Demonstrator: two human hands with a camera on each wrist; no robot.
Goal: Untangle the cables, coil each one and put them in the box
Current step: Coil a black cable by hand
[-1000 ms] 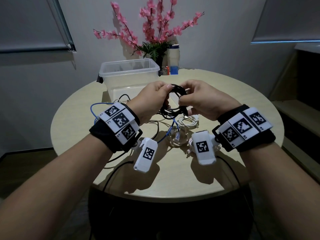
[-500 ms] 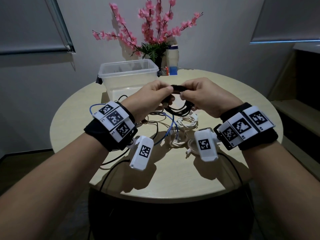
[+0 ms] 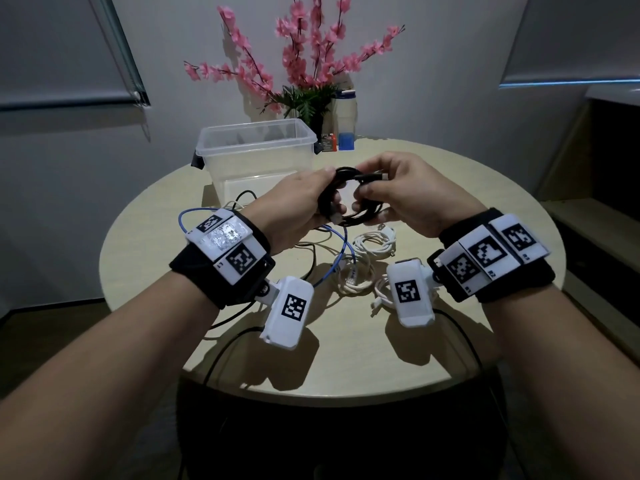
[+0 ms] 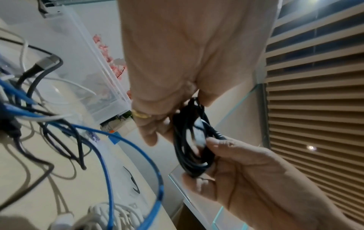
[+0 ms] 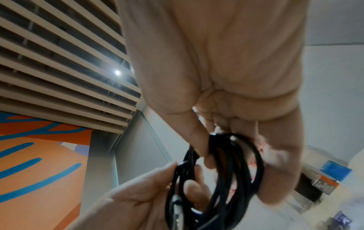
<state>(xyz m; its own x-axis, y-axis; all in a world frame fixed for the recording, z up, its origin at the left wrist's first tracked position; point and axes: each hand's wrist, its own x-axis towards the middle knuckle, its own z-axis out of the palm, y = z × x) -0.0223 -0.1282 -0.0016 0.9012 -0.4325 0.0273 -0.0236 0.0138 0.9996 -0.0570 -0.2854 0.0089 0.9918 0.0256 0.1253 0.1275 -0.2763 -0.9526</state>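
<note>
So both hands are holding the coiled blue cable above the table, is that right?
Not quite: the coiled cable held by the left hand and right hand is black, as the head view shows. The blue cable lies on the table.

Pink artificial blossoms (image 3: 304, 53) stand at the round worktop's (image 3: 450, 358) far edge, beside a white bottle (image 3: 346, 114) and a small blue pack (image 3: 346, 142).

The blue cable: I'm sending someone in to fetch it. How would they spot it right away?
Start at the round table, with the clear plastic box at its far side. Nearer than the box, beneath the left hand, lies a tangle of cables. The blue cable loops through it, the only blue one among white cables and thin black ones.
</note>
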